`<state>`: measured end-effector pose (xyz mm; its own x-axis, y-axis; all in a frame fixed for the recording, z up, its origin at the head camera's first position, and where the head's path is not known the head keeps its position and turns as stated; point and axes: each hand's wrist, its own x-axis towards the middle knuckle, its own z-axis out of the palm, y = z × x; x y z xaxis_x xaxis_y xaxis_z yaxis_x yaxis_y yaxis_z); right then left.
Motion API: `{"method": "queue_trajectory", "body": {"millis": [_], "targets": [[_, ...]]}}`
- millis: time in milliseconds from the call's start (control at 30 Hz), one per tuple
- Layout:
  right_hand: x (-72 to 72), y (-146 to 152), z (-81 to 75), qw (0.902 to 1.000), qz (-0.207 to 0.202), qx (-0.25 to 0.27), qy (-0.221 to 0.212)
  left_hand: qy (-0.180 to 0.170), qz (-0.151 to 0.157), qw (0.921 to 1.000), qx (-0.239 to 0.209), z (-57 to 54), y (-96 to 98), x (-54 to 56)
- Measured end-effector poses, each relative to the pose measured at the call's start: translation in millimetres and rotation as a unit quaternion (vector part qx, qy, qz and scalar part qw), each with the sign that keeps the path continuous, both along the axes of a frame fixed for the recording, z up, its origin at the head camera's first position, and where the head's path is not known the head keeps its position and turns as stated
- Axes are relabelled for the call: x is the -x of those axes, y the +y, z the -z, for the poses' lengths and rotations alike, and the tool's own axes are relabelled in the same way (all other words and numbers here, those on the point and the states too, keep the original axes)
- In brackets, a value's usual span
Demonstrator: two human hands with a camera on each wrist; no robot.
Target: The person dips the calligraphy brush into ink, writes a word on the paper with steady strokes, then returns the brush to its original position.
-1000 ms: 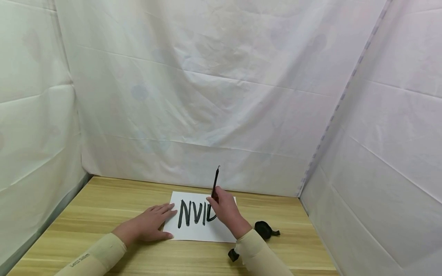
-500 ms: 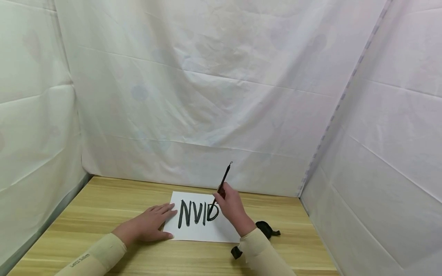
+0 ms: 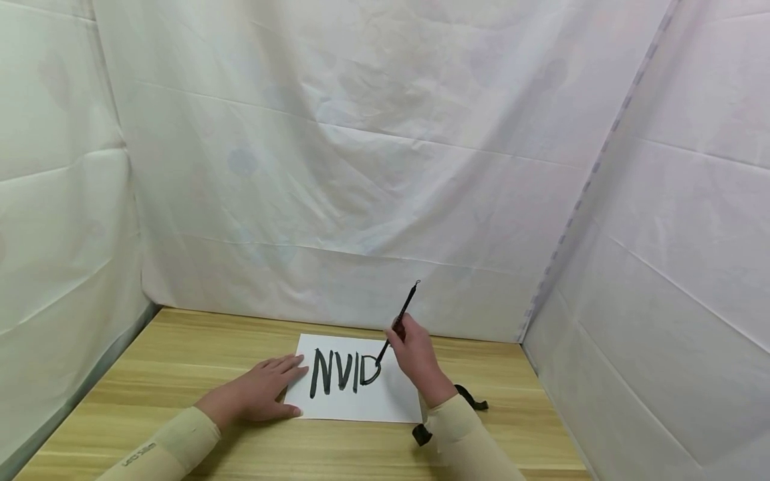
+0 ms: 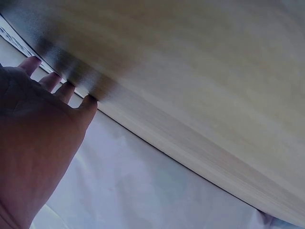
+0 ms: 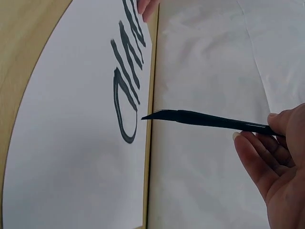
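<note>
On the table lies a white sheet of paper [image 3: 337,407] bearing the black brushed letters "NVID" [image 3: 344,371]. My right hand [image 3: 416,351] pinches a black writing brush [image 5: 209,120] by its handle, tilted with the tail end up to the right. In the right wrist view the dark bristle tip appears beside the curve of the D, pointing at the sheet. My left hand [image 3: 265,391] rests with spread fingers on the paper's left edge. Its fingers [image 4: 88,107] lie straight in the left wrist view.
A black strap-like object [image 3: 474,399] sits on the wooden table [image 3: 180,354], partly hidden by my right forearm. Nearer me is a small black piece [image 3: 422,435] next to the sleeve. White cloth [image 3: 337,200] hangs behind the table and on both sides.
My right hand and the brush have moved right, off the letter D, whose full outline now shows. The small black piece has shifted slightly right beside the sleeve. My left hand stays put.
</note>
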<state>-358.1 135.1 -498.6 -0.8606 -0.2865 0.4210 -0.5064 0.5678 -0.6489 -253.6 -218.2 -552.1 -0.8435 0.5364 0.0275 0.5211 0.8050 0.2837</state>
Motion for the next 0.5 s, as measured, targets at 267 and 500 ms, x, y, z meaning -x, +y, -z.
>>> {"method": "queue_trajectory", "body": {"millis": [267,500], "targets": [[10.9,9,-3.8,0.9997,0.009,-0.007,0.021,0.001,-0.001,1.0,-0.009,-2.6,0.1,-1.2],[14.2,11,-4.3,0.9991,0.024,-0.029,0.018,0.003,-0.001,0.9999,-0.011,-0.8,-0.2,0.6]]}}
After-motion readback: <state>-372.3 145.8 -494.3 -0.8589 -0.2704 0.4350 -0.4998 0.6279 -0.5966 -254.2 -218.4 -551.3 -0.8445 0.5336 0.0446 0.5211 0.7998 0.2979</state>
